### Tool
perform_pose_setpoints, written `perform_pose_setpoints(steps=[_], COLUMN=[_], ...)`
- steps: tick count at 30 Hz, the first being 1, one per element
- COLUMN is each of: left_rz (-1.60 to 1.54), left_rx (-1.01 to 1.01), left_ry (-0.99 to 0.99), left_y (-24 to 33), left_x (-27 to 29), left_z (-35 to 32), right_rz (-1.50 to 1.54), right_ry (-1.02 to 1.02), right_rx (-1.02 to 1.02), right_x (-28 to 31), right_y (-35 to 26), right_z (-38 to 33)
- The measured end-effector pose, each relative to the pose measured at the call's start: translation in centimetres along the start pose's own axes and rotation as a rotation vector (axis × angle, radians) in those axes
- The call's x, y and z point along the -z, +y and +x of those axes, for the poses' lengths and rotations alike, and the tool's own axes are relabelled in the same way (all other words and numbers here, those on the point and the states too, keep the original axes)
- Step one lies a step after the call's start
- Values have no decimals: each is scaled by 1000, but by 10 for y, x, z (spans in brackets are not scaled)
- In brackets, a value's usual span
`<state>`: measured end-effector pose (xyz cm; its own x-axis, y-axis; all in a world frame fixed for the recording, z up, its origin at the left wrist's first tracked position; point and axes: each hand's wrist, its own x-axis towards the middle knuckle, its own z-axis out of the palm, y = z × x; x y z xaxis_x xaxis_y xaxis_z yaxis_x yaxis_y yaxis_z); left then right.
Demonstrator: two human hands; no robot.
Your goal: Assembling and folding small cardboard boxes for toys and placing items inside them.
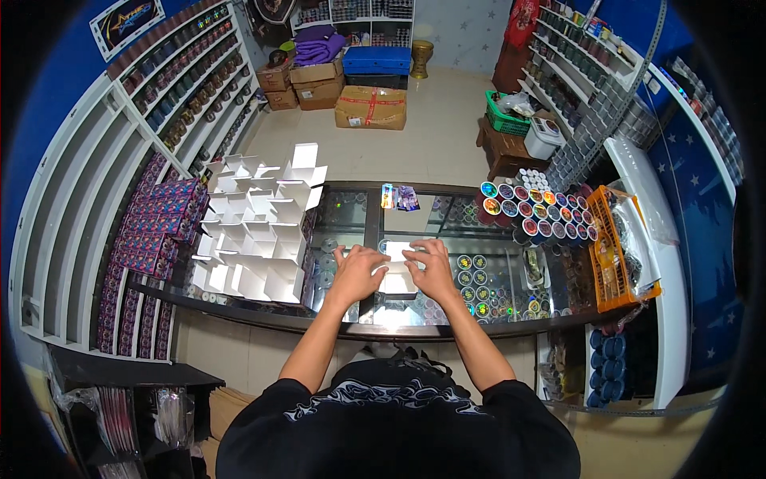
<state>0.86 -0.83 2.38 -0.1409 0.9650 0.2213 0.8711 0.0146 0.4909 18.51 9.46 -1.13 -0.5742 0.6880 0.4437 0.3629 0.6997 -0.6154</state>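
Observation:
A small white cardboard box (400,282) stands on the glass counter (343,223) straight in front of me, its upper end bright under the light. From the left, my left hand (355,275) grips its side with thumb and fingers bent. Opposite, my right hand (432,269) curls its fingers over the box's right upper edge. What lies inside the box cannot be made out. Many open white boxes (259,231) with raised flaps crowd the counter left of my hands. Beyond the box lie a few colourful cards (400,198).
Rows of round tubs with shiny lids (536,211) cover the counter's right part, beside an orange crate (610,263). Stacked purple printed boxes (159,223) rise at the left. Past the counter, a taped carton (370,108) sits on the floor. Shelves line both walls.

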Motion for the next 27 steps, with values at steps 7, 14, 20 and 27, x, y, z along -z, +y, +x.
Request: perform_pose_setpoints(steps=[7,14,20,27], left_rz=[50,-539,-915,-749], left_rx=[68,154,239,90], left_ry=[-149,-407,-254,-233], left_y=[4,-35,-67,-63], left_x=[7,7,11,-22], left_z=[11,29,41,40], right_rz=[-29,-26,-52,-62], right_ry=[-68,-84,-120,-87], right_rx=[24,20,48,96], right_x=[4,5,8,8], right_y=[5,7,-2,-4], right_z=[1,2,5,6])
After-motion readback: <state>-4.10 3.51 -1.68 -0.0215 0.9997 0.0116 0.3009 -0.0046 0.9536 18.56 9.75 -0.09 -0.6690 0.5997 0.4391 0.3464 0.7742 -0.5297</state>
